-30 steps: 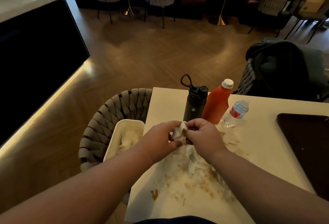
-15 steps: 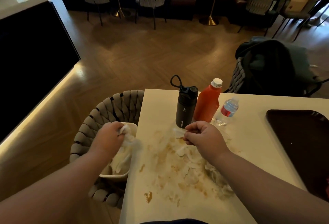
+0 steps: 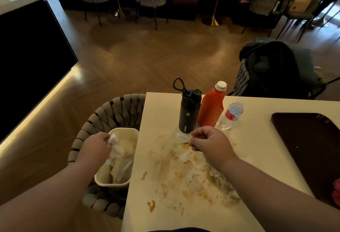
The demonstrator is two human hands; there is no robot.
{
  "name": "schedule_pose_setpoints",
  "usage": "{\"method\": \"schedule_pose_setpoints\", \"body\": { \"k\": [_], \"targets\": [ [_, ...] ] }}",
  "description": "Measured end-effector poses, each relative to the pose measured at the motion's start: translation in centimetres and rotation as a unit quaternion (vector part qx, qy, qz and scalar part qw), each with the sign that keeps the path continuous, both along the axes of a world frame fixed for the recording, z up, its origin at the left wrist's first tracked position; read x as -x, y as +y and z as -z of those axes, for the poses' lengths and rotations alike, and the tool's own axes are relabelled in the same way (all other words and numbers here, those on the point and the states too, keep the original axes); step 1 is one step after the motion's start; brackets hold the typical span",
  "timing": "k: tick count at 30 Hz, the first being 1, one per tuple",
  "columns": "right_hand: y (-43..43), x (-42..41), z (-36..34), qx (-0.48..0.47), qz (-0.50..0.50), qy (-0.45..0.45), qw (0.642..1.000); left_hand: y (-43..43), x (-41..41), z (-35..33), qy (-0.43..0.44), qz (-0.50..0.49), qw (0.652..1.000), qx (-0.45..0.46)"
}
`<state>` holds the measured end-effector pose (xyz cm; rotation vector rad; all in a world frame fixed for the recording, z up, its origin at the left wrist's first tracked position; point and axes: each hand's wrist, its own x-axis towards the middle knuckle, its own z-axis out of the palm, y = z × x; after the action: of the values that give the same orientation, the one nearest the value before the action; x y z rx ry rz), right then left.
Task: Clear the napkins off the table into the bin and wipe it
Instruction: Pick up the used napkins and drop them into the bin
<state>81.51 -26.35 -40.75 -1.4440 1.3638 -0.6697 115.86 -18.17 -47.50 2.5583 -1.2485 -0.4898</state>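
Observation:
A cream table (image 3: 253,143) carries brown smears and several torn, stained napkins (image 3: 195,174) in front of me. A white bin (image 3: 127,132) sits on a woven chair at the table's left edge, with crumpled napkins inside. My left hand (image 3: 96,148) hovers over the bin, fingers closed on a white napkin wad (image 3: 115,146). My right hand (image 3: 209,144) rests on the table just before the bottles, fingers pinched on a napkin piece (image 3: 182,137).
A black flask (image 3: 187,114), an orange bottle (image 3: 211,108) and a small water bottle (image 3: 231,114) stand at the table's far side. A dark tray (image 3: 312,150) lies at right. The woven chair (image 3: 110,114) holds the bin; another chair with a dark jacket (image 3: 276,69) stands beyond.
My left hand carried a napkin wad from the table centre leftward to above the bin. My right hand stayed near the bottles, still pinching a napkin piece.

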Motion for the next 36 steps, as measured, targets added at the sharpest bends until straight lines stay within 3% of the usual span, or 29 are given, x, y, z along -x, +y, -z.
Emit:
{"method": "schedule_pose_setpoints", "body": {
  "k": [7, 16, 23, 29, 36],
  "targets": [
    [0.1, 0.3, 0.2, -0.002, -0.001, -0.008, 1.0, 0.2, 0.2, 1.0, 0.011, -0.012, 0.996, -0.084],
    [-0.1, 1.8, 0.2, 0.005, 0.016, 0.005, 1.0, -1.3, 4.2, -0.2, 0.02, 0.064, 0.998, -0.012],
    [-0.7, 4.5, 0.9, 0.004, 0.055, 0.035, 0.998, -3.1, 9.3, -3.3, 0.074, 0.177, 0.98, 0.053],
    [-0.7, 8.4, 2.2, 0.013, 0.097, 0.083, 0.992, -3.9, 14.5, -4.7, 0.087, 0.289, 0.953, 0.009],
    [0.7, 13.0, 4.4, -0.004, 0.133, 0.122, 0.984, -4.8, 19.0, -3.2, 0.068, 0.345, 0.935, -0.044]
  ]
}}
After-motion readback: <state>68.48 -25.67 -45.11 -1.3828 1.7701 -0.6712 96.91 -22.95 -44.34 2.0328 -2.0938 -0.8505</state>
